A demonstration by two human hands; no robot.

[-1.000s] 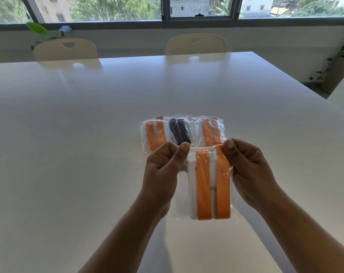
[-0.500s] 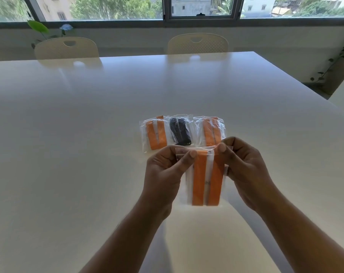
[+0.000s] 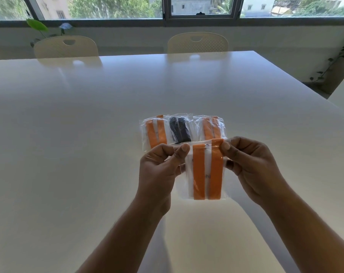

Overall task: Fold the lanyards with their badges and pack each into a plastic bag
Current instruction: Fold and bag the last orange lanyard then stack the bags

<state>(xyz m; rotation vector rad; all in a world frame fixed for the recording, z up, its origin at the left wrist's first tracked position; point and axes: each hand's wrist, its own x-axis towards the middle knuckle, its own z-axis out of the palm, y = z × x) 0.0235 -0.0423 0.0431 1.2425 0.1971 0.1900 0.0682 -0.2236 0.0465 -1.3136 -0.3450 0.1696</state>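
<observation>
Sealing step in hand: left hand (image 3: 157,170) and right hand (image 3: 252,166) each have their grip pinched on the top corners of the plastic bag (image 3: 203,172), raised above the table (image 3: 68,134); orange lanyard (image 3: 198,174) inside. Next, probably set it beside the three packed bags (image 3: 182,130) mid-table.

Four packed plastic bags: three with orange lanyards (image 3: 206,170) (image 3: 156,133) (image 3: 211,128), one with a black lanyard (image 3: 179,129). Two chairs (image 3: 65,46) (image 3: 197,42). Two hands (image 3: 157,170) (image 3: 252,166).

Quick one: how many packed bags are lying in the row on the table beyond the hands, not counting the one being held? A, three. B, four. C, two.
A: three lie side by side, the left orange bag, the black bag and the right orange bag.
</observation>
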